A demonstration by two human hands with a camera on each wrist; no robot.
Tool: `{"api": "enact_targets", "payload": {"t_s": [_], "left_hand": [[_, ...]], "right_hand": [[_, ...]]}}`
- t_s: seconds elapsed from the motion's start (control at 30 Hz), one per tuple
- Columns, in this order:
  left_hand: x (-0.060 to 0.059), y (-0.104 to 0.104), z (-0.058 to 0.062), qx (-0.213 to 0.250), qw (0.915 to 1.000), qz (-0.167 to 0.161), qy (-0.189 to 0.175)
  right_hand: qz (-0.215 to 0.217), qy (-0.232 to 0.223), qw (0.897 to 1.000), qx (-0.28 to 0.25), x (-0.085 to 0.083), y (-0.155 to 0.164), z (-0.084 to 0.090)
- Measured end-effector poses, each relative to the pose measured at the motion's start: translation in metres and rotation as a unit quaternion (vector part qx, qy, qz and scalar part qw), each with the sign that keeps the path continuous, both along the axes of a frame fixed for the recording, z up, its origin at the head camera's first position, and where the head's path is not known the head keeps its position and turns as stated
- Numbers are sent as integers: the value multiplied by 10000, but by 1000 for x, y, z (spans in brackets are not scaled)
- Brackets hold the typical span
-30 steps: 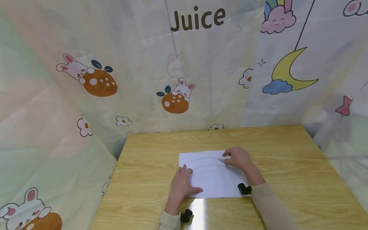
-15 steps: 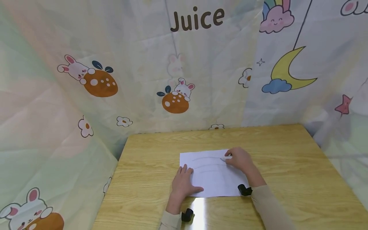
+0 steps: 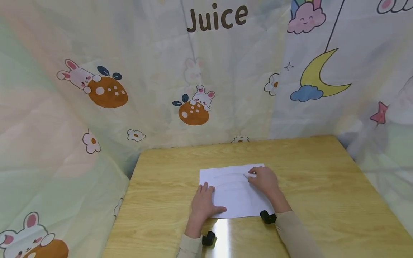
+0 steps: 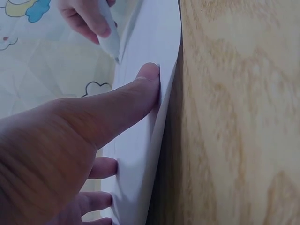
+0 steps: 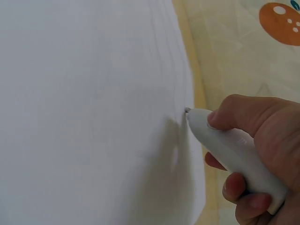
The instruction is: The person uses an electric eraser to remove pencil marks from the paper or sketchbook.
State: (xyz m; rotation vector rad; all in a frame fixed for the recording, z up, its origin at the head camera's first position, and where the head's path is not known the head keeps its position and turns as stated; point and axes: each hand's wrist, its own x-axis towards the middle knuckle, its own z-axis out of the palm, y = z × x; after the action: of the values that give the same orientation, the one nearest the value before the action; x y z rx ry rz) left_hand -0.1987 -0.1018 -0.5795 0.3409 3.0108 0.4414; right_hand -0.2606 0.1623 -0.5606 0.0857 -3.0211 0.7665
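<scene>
Head view: right hand (image 3: 264, 180) gripped pen (image 5: 225, 145), tip slid slightly toward 9 o'clock, lengthening curve; left hand (image 3: 203, 204) lay flat, pinning paper (image 3: 235, 200).

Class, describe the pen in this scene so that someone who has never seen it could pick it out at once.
Start at the wooden table and find the white sheet of paper near its middle. The pen is the stubby white one that the right hand pinches, its tip on the sheet's far part; the left hand holds nothing and presses the paper flat.

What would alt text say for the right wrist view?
A right hand grips a white pen, its tip touching a white sheet. Cartoon-print cloth hangs behind.
</scene>
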Motion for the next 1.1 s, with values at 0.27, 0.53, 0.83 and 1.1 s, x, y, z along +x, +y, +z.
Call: {"api": "enact_targets", "payload": {"t_s": [0.27, 0.53, 0.83, 1.1], "left_hand": [[-2, 3, 2, -62, 10000, -1, 70], [-6, 5, 9, -46, 10000, 32, -4], [-4, 4, 8, -138, 9999, 63, 6], [-2, 1, 5, -88, 9998, 154, 22]], "right_hand": [[-192, -6, 9998, -44, 3, 0, -4], [-212, 258, 9994, -6, 1, -6, -1], [-435, 479, 9974, -302, 7, -17, -3], [-537, 350, 9976, -243, 11, -23, -7]]}}
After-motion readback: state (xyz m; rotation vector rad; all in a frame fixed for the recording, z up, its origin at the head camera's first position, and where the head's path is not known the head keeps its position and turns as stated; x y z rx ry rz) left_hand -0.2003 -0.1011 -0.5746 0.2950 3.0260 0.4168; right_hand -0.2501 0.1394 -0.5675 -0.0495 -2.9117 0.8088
